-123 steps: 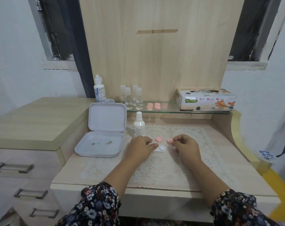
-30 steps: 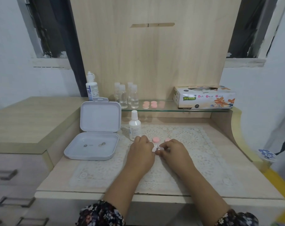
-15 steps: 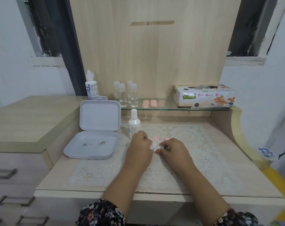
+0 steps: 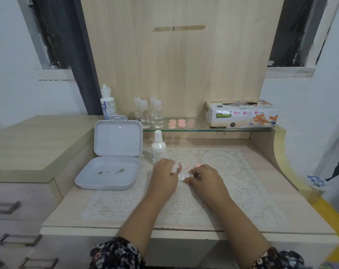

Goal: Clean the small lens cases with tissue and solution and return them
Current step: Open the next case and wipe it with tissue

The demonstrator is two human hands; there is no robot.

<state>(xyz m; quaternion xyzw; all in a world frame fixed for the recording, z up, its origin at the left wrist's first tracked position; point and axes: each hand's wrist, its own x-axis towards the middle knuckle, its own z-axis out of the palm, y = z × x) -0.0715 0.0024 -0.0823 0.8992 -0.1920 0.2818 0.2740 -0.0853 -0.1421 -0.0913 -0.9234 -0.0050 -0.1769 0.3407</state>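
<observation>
Looking down over the desk (image 4: 261, 216), I see the lace mat (image 4: 232, 193) spread across its middle, with the open white box (image 4: 108, 171) to the left and the tissue box (image 4: 242, 114) up on the glass shelf (image 4: 199, 127). Behind my hands stands the small solution bottle (image 4: 158, 145).

My left hand (image 4: 164, 178) is curled around a wad of tissue (image 4: 174, 167) that pokes out by the knuckles. My right hand (image 4: 205, 178) pinches a small white lens case (image 4: 183, 176) between thumb and fingertips. The case lies between the two hands, just right of the tissue and almost touching it, so I judge the left hand need only shift a little rightward to wipe it. Its long axis I cannot make out; it is too small and half covered.

What shows of the case is pale, rounded and glossy. Two pink caps (image 4: 198, 165) lie on the mat just beyond my fingers, and more pink ones (image 4: 181, 123) wait on the shelf.
</observation>
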